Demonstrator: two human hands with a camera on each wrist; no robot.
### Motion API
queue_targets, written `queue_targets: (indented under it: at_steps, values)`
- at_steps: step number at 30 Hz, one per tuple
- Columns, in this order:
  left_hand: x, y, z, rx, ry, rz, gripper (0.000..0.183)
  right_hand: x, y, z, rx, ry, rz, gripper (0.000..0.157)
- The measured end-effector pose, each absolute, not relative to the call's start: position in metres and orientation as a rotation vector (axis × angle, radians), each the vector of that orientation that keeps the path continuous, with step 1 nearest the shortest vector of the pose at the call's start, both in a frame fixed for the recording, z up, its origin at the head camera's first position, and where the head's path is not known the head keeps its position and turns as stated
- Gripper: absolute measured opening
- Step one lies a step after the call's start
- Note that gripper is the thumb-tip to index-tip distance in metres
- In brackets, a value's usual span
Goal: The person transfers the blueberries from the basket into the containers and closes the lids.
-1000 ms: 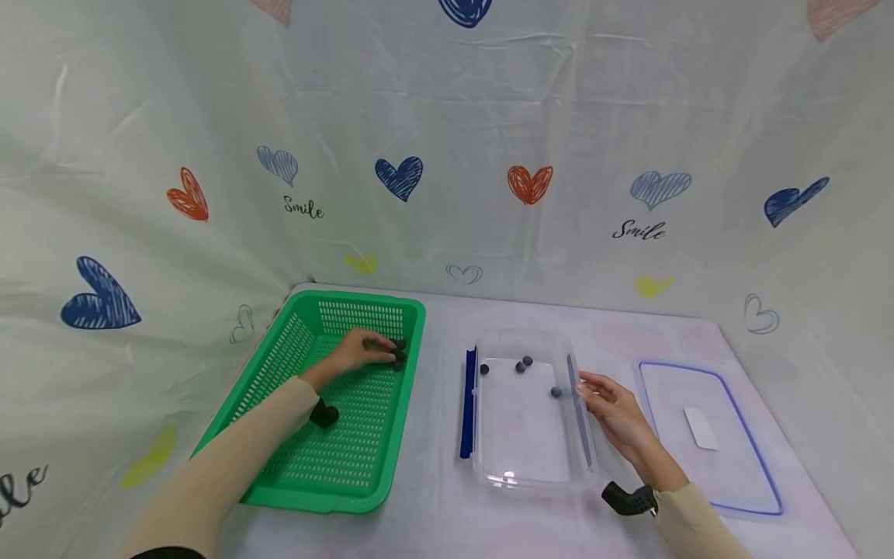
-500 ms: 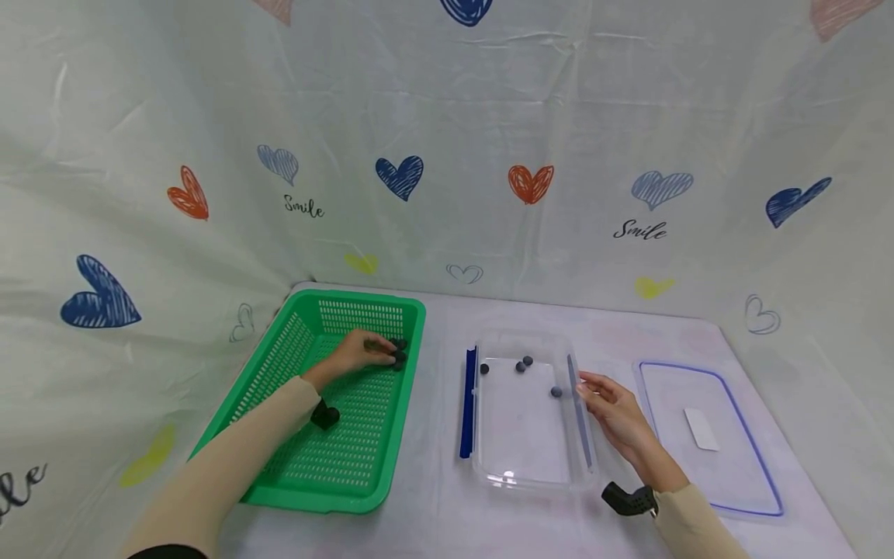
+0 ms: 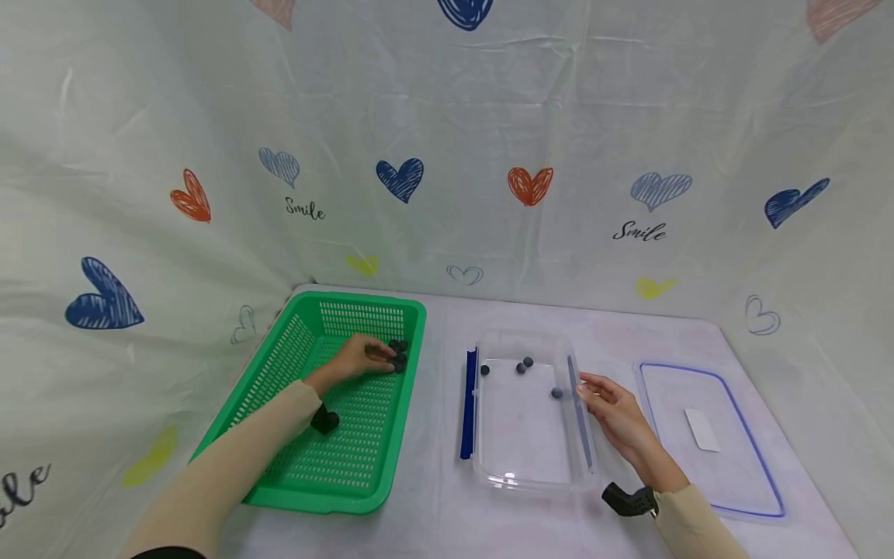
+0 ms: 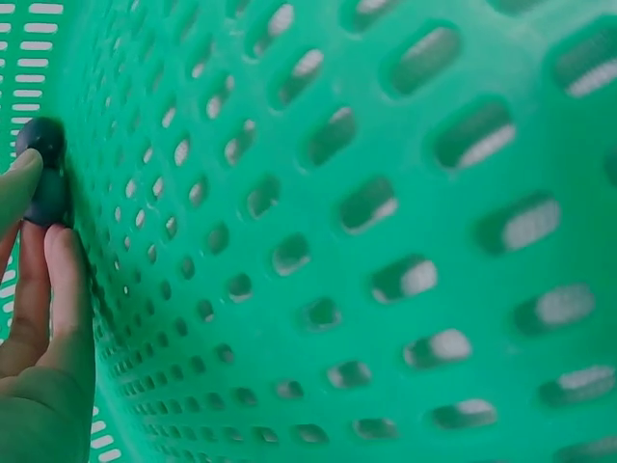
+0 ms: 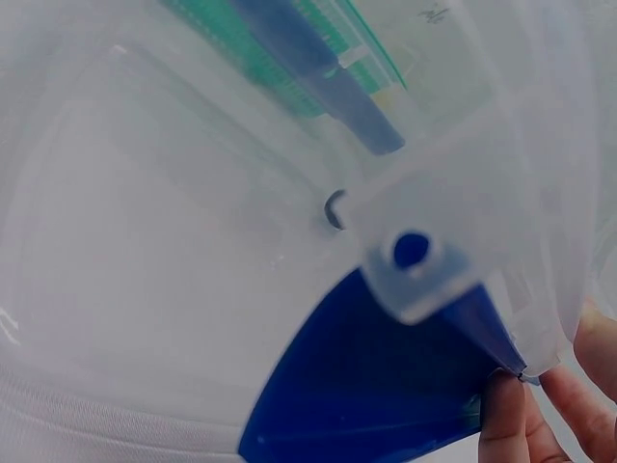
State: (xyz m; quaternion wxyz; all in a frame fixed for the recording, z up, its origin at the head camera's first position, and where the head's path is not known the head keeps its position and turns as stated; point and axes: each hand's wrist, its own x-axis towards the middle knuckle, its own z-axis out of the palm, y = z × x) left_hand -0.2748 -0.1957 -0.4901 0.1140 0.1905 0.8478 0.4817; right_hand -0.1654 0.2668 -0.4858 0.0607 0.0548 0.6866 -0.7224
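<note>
My left hand [image 3: 358, 357] reaches into a green plastic basket [image 3: 380, 497], fingertips close to its right wall. Several small dark balls [image 3: 400, 359] cluster there. In the left wrist view, two dark balls [image 4: 45, 201] sit one above the other, and the thumb and fingers pinch the lower one. My right hand [image 3: 615, 411] holds the right side of a clear plastic box [image 3: 531, 484]. In the right wrist view its fingers [image 5: 504, 415] grip beside a blue latch flap [image 5: 362, 386] that hangs outward. Several dark balls [image 3: 556, 393] lie inside the box, mostly toward the far end.
A clear lid [image 3: 733, 477] with a blue seal and a white label lies flat at the right. Another blue latch flap [image 3: 468, 404] sticks out on the box's left side. A curtain [image 3: 461, 116] printed with hearts hangs behind the table [image 3: 440, 536].
My left hand has drawn slightly down in the basket, and more of the dark balls by the wall now show. The right hand and the box stay put.
</note>
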Motion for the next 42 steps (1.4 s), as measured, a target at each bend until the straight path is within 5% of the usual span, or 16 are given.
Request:
queue_targets:
  at_steps: [42]
  values:
    - [-0.281, -0.207, -0.486, 0.56, 2.547, 1.318, 0.021, -0.166, 0.267, -0.485, 0.179, 2.087, -2.173, 0.052]
